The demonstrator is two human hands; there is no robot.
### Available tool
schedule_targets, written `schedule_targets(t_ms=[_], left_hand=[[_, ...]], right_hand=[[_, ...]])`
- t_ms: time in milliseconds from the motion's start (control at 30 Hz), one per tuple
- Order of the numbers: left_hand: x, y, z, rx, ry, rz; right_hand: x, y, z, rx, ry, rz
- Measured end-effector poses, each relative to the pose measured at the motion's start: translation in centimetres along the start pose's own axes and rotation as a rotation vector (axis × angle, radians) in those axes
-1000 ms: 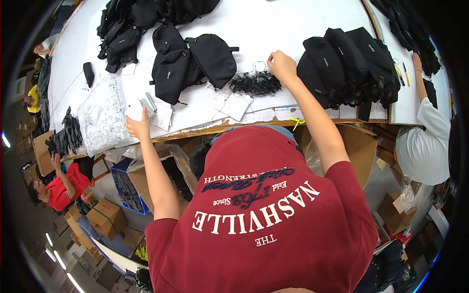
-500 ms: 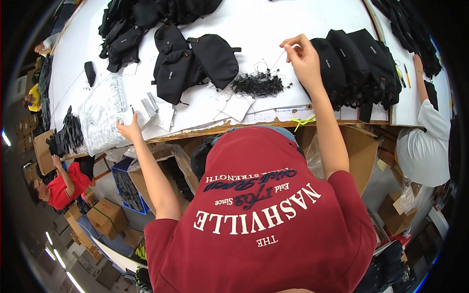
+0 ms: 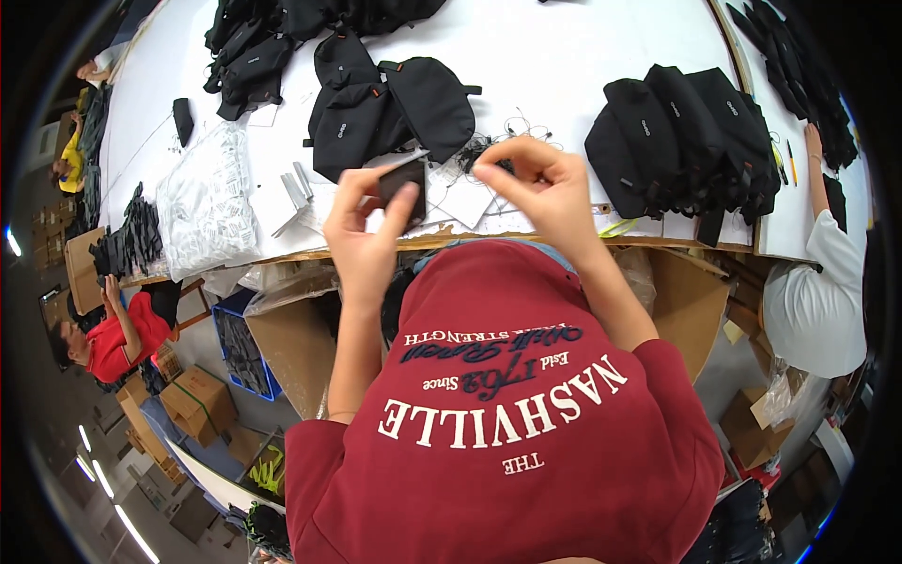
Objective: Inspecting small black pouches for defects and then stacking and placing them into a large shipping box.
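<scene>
Item one: a black card (image 3: 413,180), flat, four-sided and thin, its face smooth and dark. It is up above the near edge of the table (image 3: 554,56), tilted, in front of the middle bags. A pale grey strip (image 3: 406,160) shows along its top edge.

Left hand (image 3: 365,246): thumb laid across the card's face, fingers behind; a firm, narrow grip on the card.

Right hand (image 3: 556,202): finger and thumb bent toward each other in a narrow pinch, just beside the card; from here I cannot tell whether a thread lies between them.

Tangle of black cords (image 3: 473,153): thin, wiry, looped, partly behind the right hand.

White cards (image 3: 462,203): flat, square-cornered, under and near the tangle.

Middle bags (image 3: 427,105): black matte cloth, rounded ends, small orange tabs.

Right-hand stack of bags (image 3: 648,141): same black cloth, overlapping in a row.

Clear plastic sack (image 3: 209,199): crinkled, glossy, full of small white pieces.

Silver-grey strips (image 3: 297,188): narrow, straight-sided, beside the sack.

Table: white top, brown edge chipped and worn.

Cardboard box (image 3: 684,310): plain brown, below the edge.
</scene>
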State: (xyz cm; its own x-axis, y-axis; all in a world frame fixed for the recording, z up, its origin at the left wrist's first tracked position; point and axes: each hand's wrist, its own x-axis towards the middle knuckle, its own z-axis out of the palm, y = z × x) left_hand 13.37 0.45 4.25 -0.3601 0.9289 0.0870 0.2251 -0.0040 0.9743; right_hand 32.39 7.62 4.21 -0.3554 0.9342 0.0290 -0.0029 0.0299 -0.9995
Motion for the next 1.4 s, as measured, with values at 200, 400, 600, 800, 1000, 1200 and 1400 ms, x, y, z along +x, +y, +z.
schedule_targets(t_ms=[200, 400, 600, 800, 1000, 1200, 1400], left_hand=[[-1.1, 2.4, 2.3, -0.001, -0.066, 0.093], [-1.2, 2.2, 2.3, 0.087, -0.063, 0.160], [-0.8, 0.8, 1.3, -0.120, -0.205, 0.153], [-0.4, -1.1, 1.0, -0.397, -0.508, -0.306], [0.2, -1.5, 0.7, -0.270, -0.529, -0.256], [2.9, -2.0, 1.9, -0.309, -0.383, -0.235], [14.8, -10.7, 1.7, 0.433, -0.158, 0.163]], right_hand=[[-0.5, -1.2, 0.8, -0.118, 0.007, -0.069], [-0.7, -1.3, 0.7, -0.175, 0.018, -0.066], [-0.6, -0.5, -0.3, 0.081, -0.065, 0.061], [-0.6, -0.2, -0.4, -0.001, -0.258, 0.166], [0.1, 0.9, -0.3, 0.065, -0.343, 0.187], [1.0, 2.7, -0.1, 0.429, -0.366, 0.412], [2.4, 4.0, -1.2, 0.367, -0.322, 0.394]])
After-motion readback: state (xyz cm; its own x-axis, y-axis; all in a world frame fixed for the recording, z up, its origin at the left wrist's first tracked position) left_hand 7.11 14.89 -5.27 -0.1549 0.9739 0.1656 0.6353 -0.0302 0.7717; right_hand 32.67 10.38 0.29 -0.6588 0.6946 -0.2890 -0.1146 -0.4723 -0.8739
